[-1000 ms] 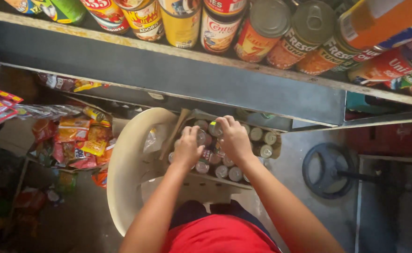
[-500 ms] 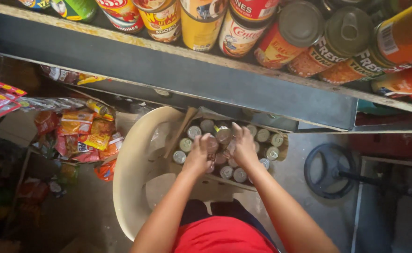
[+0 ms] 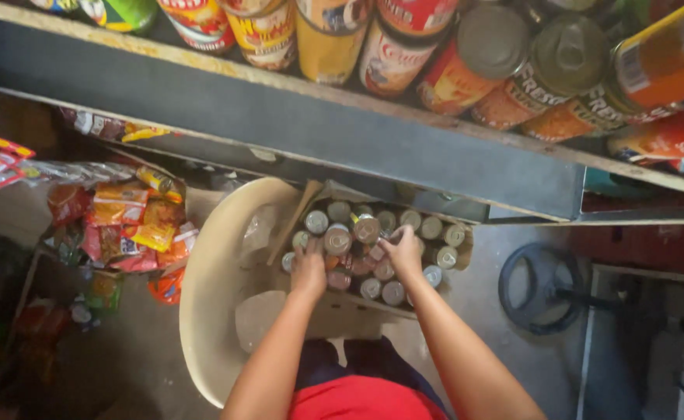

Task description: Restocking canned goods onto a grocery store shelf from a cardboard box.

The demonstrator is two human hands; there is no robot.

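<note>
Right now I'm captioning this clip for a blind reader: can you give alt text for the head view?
Seen from above, a person's left hand and right hand reach into an open cardboard box of small cans set on a beige plastic chair. A grey shelf lined with larger cans crosses overhead, and bright snack packets hang at left.
</note>
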